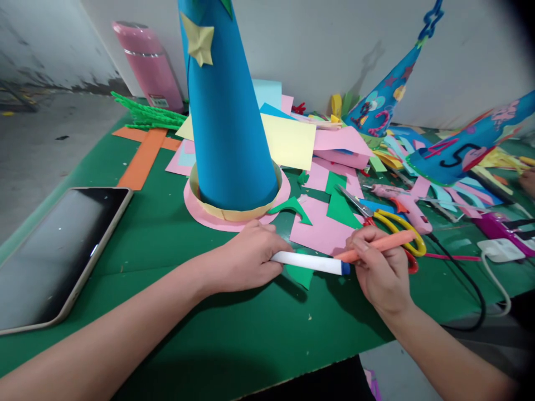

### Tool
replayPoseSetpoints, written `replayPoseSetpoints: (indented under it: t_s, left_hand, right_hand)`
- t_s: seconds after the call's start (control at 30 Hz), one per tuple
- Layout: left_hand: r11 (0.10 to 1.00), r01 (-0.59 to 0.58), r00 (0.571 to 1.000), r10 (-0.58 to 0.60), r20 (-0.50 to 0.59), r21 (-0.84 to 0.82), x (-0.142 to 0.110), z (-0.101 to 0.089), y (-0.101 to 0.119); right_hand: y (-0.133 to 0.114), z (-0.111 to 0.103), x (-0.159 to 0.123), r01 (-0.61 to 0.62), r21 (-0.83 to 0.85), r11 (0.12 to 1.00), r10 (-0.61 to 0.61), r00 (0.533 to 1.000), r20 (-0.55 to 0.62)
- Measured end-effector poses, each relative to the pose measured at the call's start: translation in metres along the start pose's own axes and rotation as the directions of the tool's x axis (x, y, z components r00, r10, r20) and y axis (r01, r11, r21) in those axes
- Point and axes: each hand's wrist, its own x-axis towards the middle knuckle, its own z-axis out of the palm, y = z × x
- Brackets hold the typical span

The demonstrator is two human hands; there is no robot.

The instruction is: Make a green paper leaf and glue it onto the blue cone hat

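The green-covered table (251, 340) carries everything, its near strip largely bare, which gives the forearms room to rest or hover low. A tall blue paper cone (234, 111) stands upright at the middle, its wide end down inside a cream paper band (228, 214) above a pink paper brim (196, 209); that broad foot probably keeps it steady. At the left, a black-screened smartphone in a pale case (62, 245) lies flat, apart from the scraps. A pink cylindrical bottle (150, 72) stands at the far left, seemingly out of the arms' way. Right of the cone lie yellow-handled metal scissors (357, 203) and a pink plastic glue gun (412, 214), within easy reach.

At the near middle, the left hand (254, 256) pinches one end of a white plastic marker (309, 262), leaving its dark blue end toward the right hand (384, 278). That hand pinches a coral-orange, pen-like stick (388, 242), tapered end pointing left by the marker; whether they touch, I cannot tell.
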Motion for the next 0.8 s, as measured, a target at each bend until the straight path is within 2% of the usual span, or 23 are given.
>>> replayPoseSetpoints:
  t_s: [0.1,0.2,0.33,0.57,0.8]
  left_hand:
    - [1.0,-0.003,1.0,0.003,0.003,0.016,0.0,0.0,0.0]
    - [1.0,-0.003,1.0,0.003,0.012,0.02,0.0,0.001,0.0]
    - [1.0,-0.013,1.0,0.013,0.001,0.012,0.0,0.001,-0.001]
    - [1.0,-0.008,1.0,0.008,-0.006,-0.002,0.0,0.001,0.0]
    - [1.0,-0.014,1.0,0.014,-0.01,0.009,0.0,0.001,0.0]
  right_hand:
    - [-0.004,0.002,-0.002,0.045,-0.112,0.993,-0.032,0.993,0.118]
    - [-0.009,0.004,-0.006,0.093,-0.186,0.978,-0.038,0.959,0.28]
    - [-0.012,0.006,-0.008,0.147,-0.198,0.969,-0.061,0.921,0.385]
    - [-0.013,0.008,-0.008,0.137,-0.221,0.965,-0.028,0.9,0.434]
    - [-0.014,0.008,-0.009,0.16,-0.246,0.956,-0.041,0.904,0.426]
